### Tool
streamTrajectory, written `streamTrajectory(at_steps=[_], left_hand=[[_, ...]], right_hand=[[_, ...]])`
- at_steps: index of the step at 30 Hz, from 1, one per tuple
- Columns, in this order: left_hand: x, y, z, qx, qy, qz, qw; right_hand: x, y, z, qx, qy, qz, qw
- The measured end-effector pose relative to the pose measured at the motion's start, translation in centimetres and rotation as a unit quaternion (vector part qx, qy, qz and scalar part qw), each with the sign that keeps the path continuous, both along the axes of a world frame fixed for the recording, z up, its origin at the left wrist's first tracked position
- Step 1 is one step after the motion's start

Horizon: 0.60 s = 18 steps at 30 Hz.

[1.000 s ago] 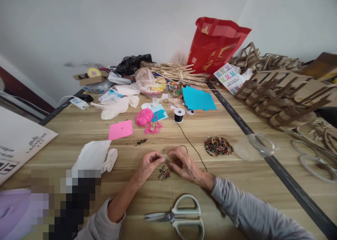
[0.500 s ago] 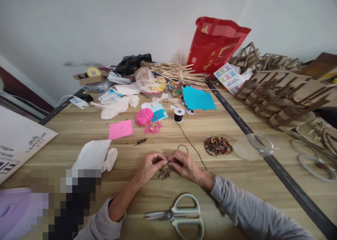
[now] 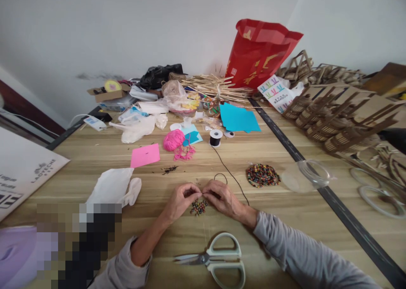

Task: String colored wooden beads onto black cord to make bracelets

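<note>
My left hand [image 3: 181, 202] and my right hand [image 3: 223, 198] meet at the fingertips, both closed in a pinch. What the left fingers hold is too small to make out. A black cord [image 3: 229, 170] runs from its spool [image 3: 215, 138] down to my right wrist, and a loop of it shows behind the right fingers, which appear to pinch it; its end is hidden. Just below the fingertips lies a small pile of coloured beads [image 3: 199, 207]. Closer to me, scissors [image 3: 218, 260] with pale handles lie with their blades pointing left.
A heap of strung beads [image 3: 262, 175] lies to the right, by a clear coil [image 3: 314, 173]. Beyond my hands are short black pieces [image 3: 169, 169], pink paper [image 3: 145, 155], pink yarn [image 3: 173, 140] and blue sheets [image 3: 239, 118]. Woven baskets [image 3: 336, 128] stand far right; a red bag [image 3: 260, 54] stands behind.
Almost nothing differs. Both hands keep the same pinch in the same place, and the things on the table lie as before.
</note>
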<state>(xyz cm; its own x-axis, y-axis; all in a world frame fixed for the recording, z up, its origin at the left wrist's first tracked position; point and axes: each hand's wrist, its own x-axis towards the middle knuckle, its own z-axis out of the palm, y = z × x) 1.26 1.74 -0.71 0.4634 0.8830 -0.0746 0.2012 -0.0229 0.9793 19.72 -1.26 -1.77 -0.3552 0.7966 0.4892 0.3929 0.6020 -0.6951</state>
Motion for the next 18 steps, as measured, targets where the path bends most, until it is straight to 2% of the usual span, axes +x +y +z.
streamTrajectory(at_steps=[18], left_hand=[[0.07,-0.25,0.33,0.027,0.027,0.008,0.999]], right_hand=[[-0.08,-0.03,0.15,-0.003,0.009,-0.008,1.0]])
